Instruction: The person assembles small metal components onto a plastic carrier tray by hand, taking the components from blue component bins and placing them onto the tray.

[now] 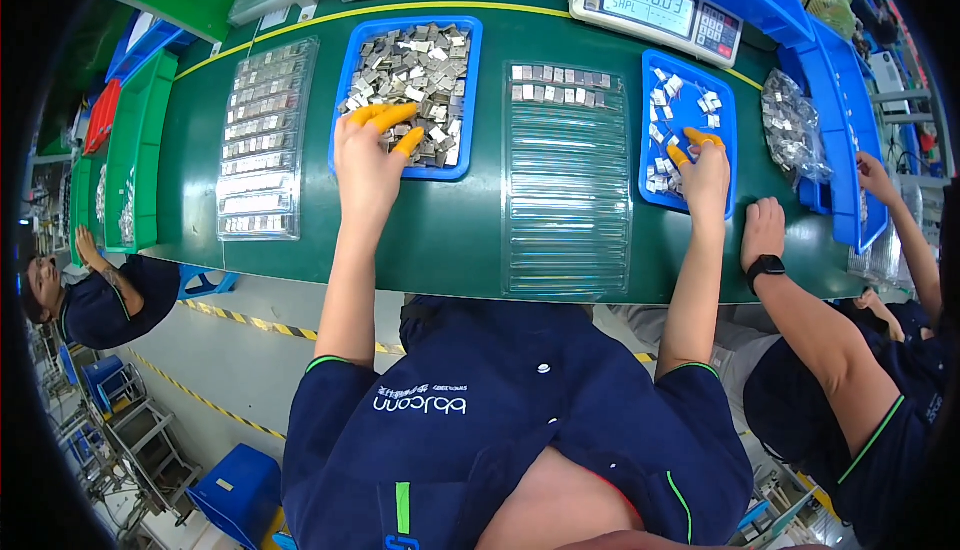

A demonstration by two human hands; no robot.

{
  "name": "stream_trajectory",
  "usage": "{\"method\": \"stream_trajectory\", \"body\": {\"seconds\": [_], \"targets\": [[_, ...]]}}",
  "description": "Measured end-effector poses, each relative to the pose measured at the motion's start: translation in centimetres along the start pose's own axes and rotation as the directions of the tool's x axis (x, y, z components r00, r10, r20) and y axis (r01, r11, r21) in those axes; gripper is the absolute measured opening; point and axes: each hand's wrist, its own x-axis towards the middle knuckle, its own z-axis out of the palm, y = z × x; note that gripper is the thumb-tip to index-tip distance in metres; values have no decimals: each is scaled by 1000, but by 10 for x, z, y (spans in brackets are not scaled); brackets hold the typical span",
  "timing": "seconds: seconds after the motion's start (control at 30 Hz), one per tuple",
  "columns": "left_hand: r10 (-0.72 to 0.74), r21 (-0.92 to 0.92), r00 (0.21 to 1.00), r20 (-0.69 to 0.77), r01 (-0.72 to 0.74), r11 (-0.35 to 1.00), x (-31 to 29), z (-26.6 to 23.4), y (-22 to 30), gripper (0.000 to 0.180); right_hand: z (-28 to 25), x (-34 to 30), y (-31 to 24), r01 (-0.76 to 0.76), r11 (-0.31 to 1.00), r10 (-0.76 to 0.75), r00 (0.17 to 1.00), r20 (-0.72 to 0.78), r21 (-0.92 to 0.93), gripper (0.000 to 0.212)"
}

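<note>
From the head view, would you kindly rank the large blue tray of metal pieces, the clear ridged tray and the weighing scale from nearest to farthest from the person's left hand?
1. Large blue tray: under the left hand.
2. Clear ridged tray: centre, to its right.
3. Weighing scale: far right, at the back.

Table (450, 240): green, yellow edge line. Trays (345, 80): blue. Parts (415, 60): silver. Fingertips (385, 115): yellow-orange. Ribbed tray (565, 210): clear.

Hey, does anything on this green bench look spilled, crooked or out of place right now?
Nothing stands out. Metal pieces stay inside the big blue tray under the left hand and the small blue tray under the right hand. The clear ribbed tray lies square, one row filled.
</note>
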Motion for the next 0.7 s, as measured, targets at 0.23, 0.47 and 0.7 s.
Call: {"method": "stream_trajectory", "body": {"seconds": [0.23,0.47,0.7], "targets": [[132,214,985,114,-154,965,23,21,0,21,8,3,10,-105,992,104,994,27,67,19],[206,105,975,87,-214,971,27,24,-8,17,4,4,8,-34,972,41,999,-23,233,19],[-181,-810,901,394,433,395,4,8,20,28,-12,-20,-18,53,676,89,984,-153,735,23]]}}
